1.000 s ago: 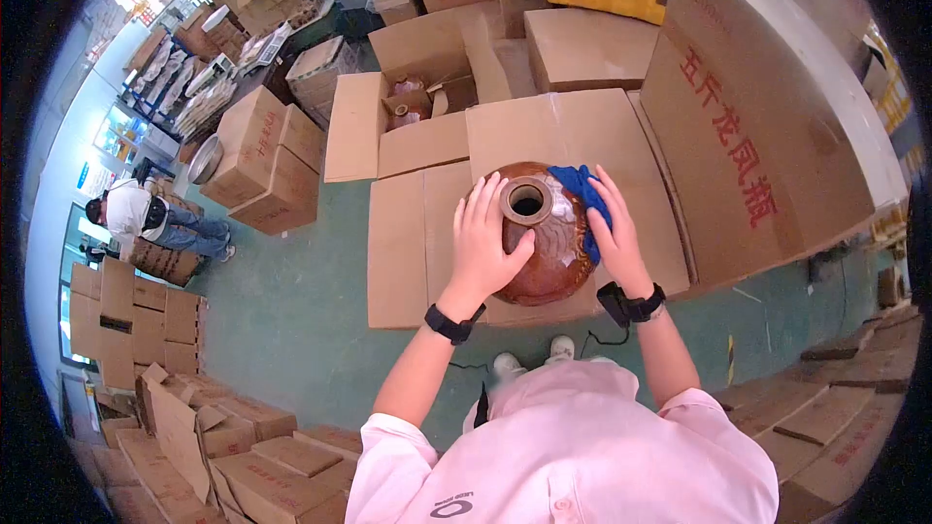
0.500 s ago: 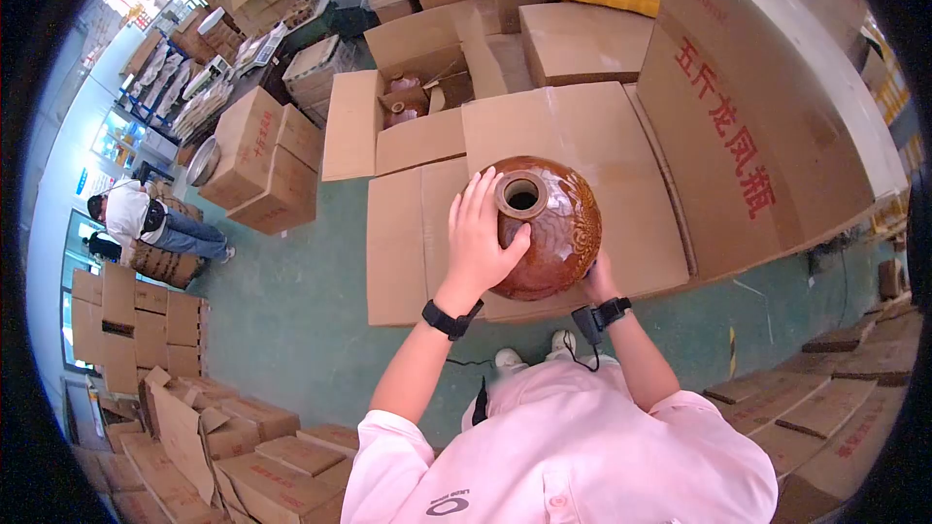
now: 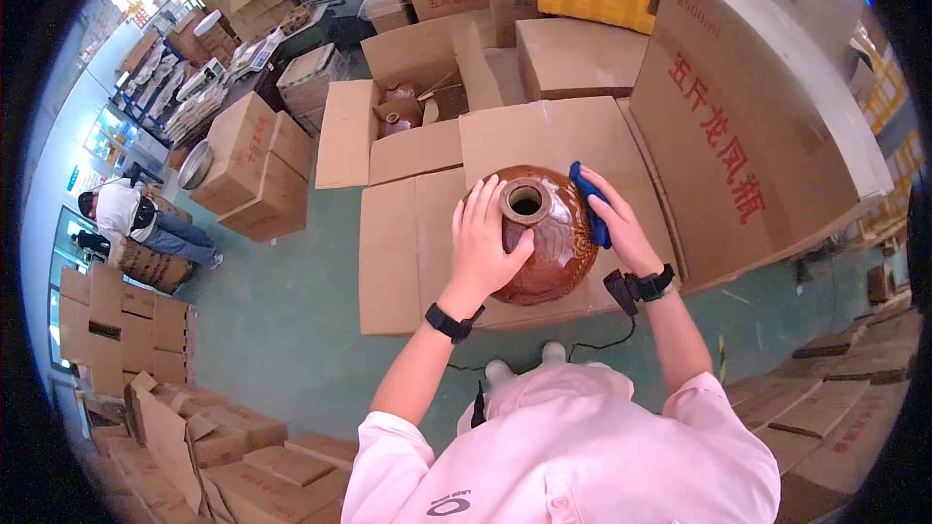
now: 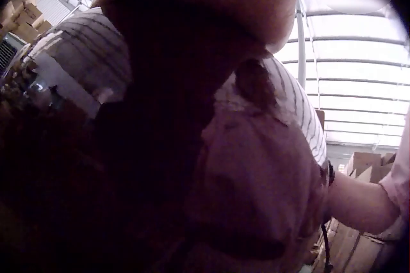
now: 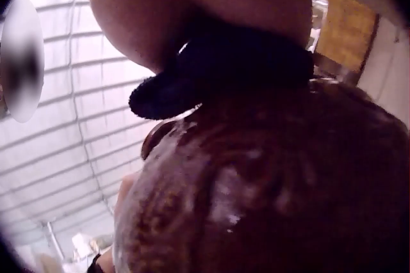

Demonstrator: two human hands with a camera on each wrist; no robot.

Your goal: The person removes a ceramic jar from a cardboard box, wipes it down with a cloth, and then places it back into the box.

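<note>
1. Head view: a brown glazed jar (image 3: 544,238) stands upright on a flattened cardboard sheet (image 3: 408,252), its round open mouth facing up between the two hands.
2. The left hand (image 3: 482,245) lies flat against the jar's left shoulder, fingers straight and slightly spread, thumb reaching toward the neck just beside the mouth. It presses the jar rather than curling round it.
3. The right hand (image 3: 621,223) is on the opposite, right shoulder of the jar, pressing a blue cloth (image 3: 589,204) against the glaze. The cloth sits between palm and jar; the fingers lie over it, only gently bent.
4. Right wrist view: the cloth (image 5: 218,74) shows as a dark wad squeezed between the hand above and the shiny brown jar (image 5: 269,190) below, touching both.
5. Left wrist view: mostly dark and blurred, filled by the hand and the jar's side; the person's pink shirt (image 4: 256,177) is reflected or seen beyond. How the fingers lie cannot be told here.
6. Beyond the hands, away from the person, an open carton (image 3: 413,102) holds more brown jars. To the right of the right hand leans a large carton with red characters (image 3: 738,126).
</note>
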